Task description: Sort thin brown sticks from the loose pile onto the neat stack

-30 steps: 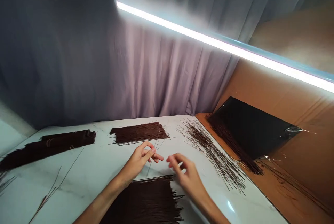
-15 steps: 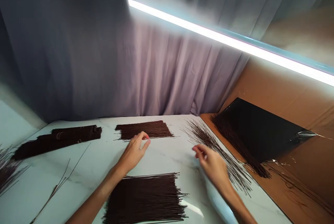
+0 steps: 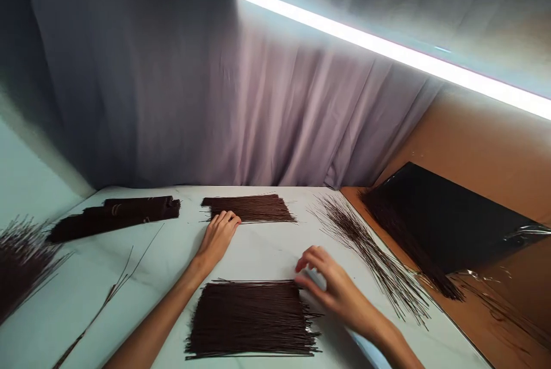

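On a white marble table (image 3: 262,254) lie flat piles of thin dark brown sticks. My left hand (image 3: 218,235) rests palm down with its fingertips touching the near edge of the far pile (image 3: 252,208). My right hand (image 3: 333,288) hovers with curled, spread fingers at the right end of the near pile (image 3: 252,317), its fingertips at the stick ends. Neither hand holds anything that I can see.
Tied dark bundles (image 3: 116,215) lie at the back left. A loose fan of sticks (image 3: 370,257) spreads on the right, beside a large black plastic-wrapped bundle (image 3: 447,222) on a brown surface. More sticks (image 3: 21,260) are at the far left, a few strays (image 3: 116,288) nearby. A grey curtain hangs behind.
My left hand moved forward and laid its fingers on the far pile. My right hand swung out to the loose sticks on the right, then came back to the near pile's right end.
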The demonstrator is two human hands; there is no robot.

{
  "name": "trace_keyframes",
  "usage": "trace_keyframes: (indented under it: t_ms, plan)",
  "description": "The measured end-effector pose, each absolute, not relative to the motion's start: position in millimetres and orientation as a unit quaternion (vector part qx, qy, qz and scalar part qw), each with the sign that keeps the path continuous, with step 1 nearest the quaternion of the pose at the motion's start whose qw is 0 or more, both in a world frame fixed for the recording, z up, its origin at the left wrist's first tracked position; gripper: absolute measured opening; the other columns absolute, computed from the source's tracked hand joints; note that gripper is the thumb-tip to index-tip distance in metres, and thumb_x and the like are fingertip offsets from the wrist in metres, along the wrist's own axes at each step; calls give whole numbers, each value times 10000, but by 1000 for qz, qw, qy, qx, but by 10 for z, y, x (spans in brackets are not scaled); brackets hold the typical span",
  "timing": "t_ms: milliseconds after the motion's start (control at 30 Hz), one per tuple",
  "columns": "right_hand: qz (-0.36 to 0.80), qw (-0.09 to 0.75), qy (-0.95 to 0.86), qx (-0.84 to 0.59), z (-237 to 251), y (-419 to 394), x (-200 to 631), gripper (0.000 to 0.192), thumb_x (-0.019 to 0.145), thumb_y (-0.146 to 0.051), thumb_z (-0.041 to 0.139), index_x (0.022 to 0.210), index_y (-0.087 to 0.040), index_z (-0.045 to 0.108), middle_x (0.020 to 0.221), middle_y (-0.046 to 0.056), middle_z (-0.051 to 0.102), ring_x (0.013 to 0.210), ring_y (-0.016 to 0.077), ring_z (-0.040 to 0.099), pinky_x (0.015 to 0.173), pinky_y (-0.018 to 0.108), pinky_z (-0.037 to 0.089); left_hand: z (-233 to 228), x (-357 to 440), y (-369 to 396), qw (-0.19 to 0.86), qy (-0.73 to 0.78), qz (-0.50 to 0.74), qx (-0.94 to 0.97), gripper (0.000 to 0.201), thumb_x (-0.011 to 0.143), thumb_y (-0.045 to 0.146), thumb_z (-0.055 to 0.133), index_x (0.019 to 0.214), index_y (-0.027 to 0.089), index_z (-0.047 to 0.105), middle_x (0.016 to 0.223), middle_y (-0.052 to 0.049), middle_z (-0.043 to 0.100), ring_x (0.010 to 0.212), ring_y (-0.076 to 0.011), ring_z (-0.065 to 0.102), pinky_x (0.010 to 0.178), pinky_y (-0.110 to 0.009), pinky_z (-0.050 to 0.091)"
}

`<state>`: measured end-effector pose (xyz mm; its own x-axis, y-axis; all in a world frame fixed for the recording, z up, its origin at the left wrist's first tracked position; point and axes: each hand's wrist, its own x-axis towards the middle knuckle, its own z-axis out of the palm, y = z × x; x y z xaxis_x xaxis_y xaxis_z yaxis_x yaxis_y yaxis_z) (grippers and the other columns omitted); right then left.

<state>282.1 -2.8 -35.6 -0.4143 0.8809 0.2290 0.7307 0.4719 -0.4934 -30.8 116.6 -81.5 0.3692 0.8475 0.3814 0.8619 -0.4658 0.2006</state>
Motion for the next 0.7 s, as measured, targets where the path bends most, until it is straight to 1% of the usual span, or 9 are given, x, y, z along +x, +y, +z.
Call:
trace_keyframes:
  t_ms: [67,167,267,333,433,533,600,700]
  plan:
    - [249,210,-838,-437,-344,-128,2601,159,996,-406,635,1057,-262,606,1089,22,622,1012,200,581,886,302,485,-810,-313,1170,35,-515,-206,-832,179,1044,173,476,1019,192,652,1045,-59,669,984,-241,590,892,-358,453]
    - [286,191,-836,-428,-394,-186,2479,180,944,-360,723,1022,-252,602,1064,8,622,1007,202,564,882,308,474,-812,-312,1176,60,-506,-187,-840,200,1054,178,451,990,190,639,1023,-59,663,961,-239,597,881,-358,461]
    - [270,194,-843,-424,-476,-164,2480,105,971,-240,683,936,-227,585,1000,9,632,954,199,559,852,312,459,-840,-286,1179,87,-497,-174,-846,234,1043,119,418,973,172,636,1012,-79,668,949,-252,605,881,-383,462]
    - [255,198,-852,-412,-501,-153,2481,126,987,-193,645,892,-219,565,956,12,633,902,197,555,806,307,452,-867,-261,1183,103,-492,-168,-848,270,1021,57,391,974,159,637,1008,-92,673,945,-257,612,883,-392,464]
    - [230,200,-863,-404,-485,-172,2464,128,1011,-187,597,894,-215,552,947,24,633,885,203,552,798,317,448,-888,-231,1189,122,-488,-165,-848,322,980,-9,359,998,148,639,995,-105,676,960,-267,620,893,-409,467]
    - [207,190,-866,-413,-483,-203,2438,126,1032,-179,549,910,-212,548,969,42,634,883,206,557,792,319,456,-875,-219,1180,133,-487,-167,-847,347,939,-33,362,1057,143,636,998,-108,674,984,-276,620,904,-426,469]
    - [185,189,-869,-417,-525,-207,2424,141,1027,-147,532,900,-207,536,962,50,631,859,205,559,762,314,462,-854,-214,1159,139,-488,-171,-845,367,906,-49,372,1088,140,628,1009,-109,666,996,-276,615,914,-430,468]
    - [140,201,-874,-419,-620,-186,2417,176,1011,-114,529,864,-208,508,921,48,629,816,203,562,718,313,466,-809,-207,1122,144,-495,-174,-839,384,857,-84,378,1067,136,612,995,-107,648,973,-270,606,897,-421,473]
